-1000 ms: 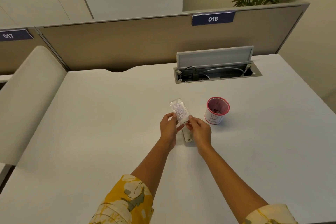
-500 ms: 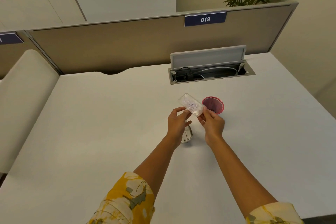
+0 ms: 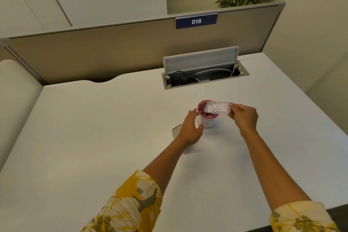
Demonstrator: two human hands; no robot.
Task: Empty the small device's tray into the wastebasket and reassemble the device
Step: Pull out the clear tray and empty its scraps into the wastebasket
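Since the earlier frames, both hands have carried the clear tray rightward from above the device body to the wastebasket, and the left hand has let go of it. Now the right hand, right of frame centre, pinches the tray's right end between thumb and fingertips, holding it roughly level over the open mouth of the wastebasket. White paper bits show through the tray's clear plastic, clustered toward its left half.

That wastebasket is a small white cup with a red rim and a letter drawn on its side, standing upright on the tabletop just right of centre. Its inside looks dark reddish; what lies in it is too small to tell.

At the cup's left side, the left hand is loosely open, fingers spread and curved, its fingertips at or very near the cup's rim and wall; whether they actually touch cannot be told. It holds nothing.

Lying flat on the tabletop just left of the left hand is the device body, a small grey-white piece partly hidden behind the hand.

Toward the upper right of the tabletop, a cable box stands with its lid raised, cables inside. Behind it, a divider panel carries a blue label reading 018.
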